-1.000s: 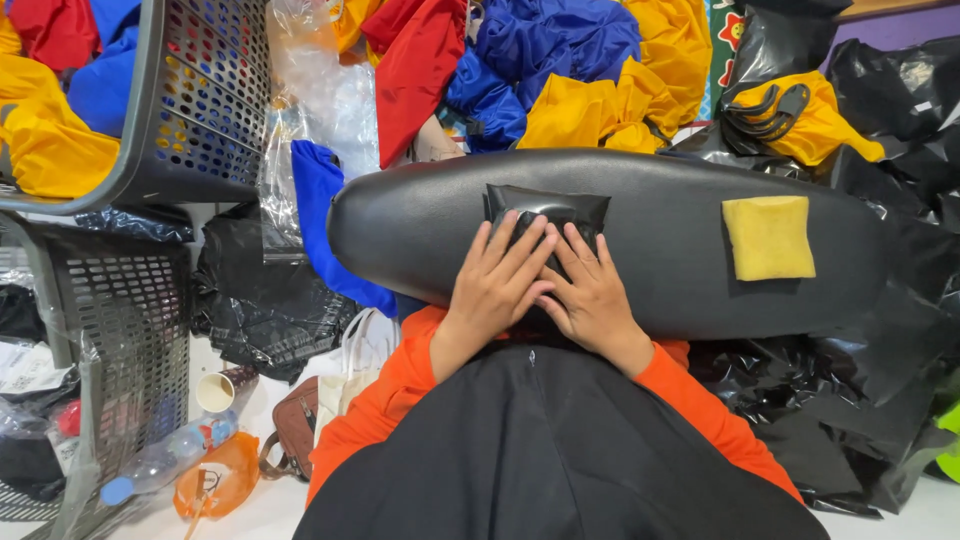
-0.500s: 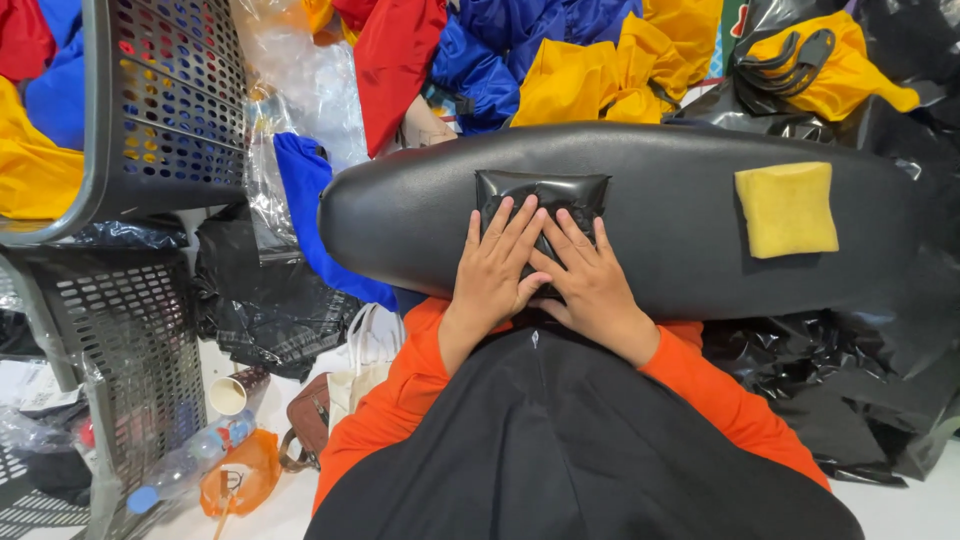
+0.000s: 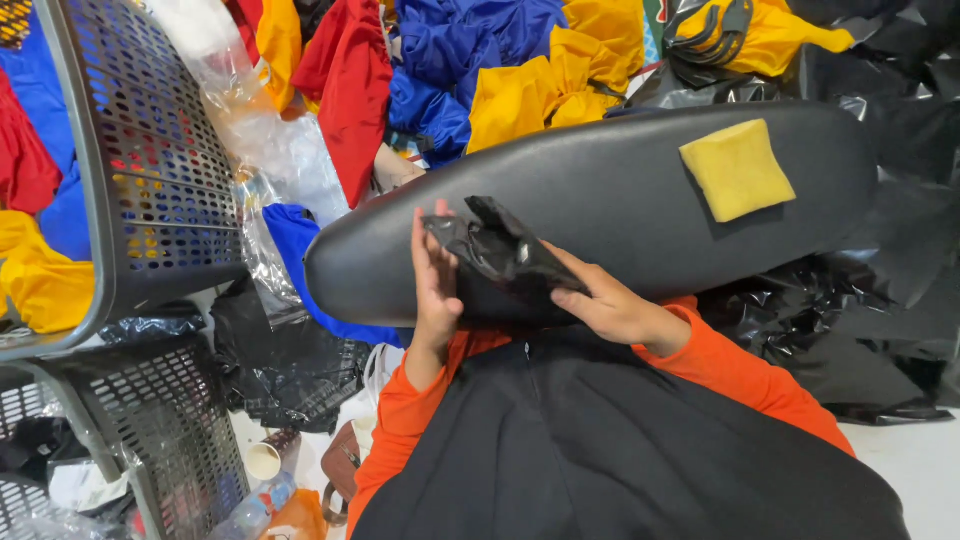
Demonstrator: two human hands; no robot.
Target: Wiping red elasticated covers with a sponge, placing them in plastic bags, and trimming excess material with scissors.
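Note:
A small black plastic packet (image 3: pixel 505 250) is lifted off the black padded board (image 3: pixel 620 190) that lies across my lap. My right hand (image 3: pixel 600 300) grips its lower right end. The palm and fingers of my left hand (image 3: pixel 435 275) press against the packet's left end, fingers pointing up. A folded yellow cloth square (image 3: pixel 738 168) rests on the board to the right, well away from both hands. Orange sleeves cover my forearms, and a black cloth (image 3: pixel 620 450) covers my lap.
A grey perforated basket (image 3: pixel 150 170) with coloured clothes stands at the left, a second basket (image 3: pixel 150 440) below it. Red, blue and yellow garments (image 3: pixel 520 60) pile up behind the board. Black plastic bags (image 3: pixel 860 300) lie at the right, clear plastic (image 3: pixel 270 150) at the left. A bottle (image 3: pixel 250 510) lies on the floor.
Both hands lay flat on the packet on the board; now they have lifted it up and tilted it, the left hand at its side. The view has shifted right.

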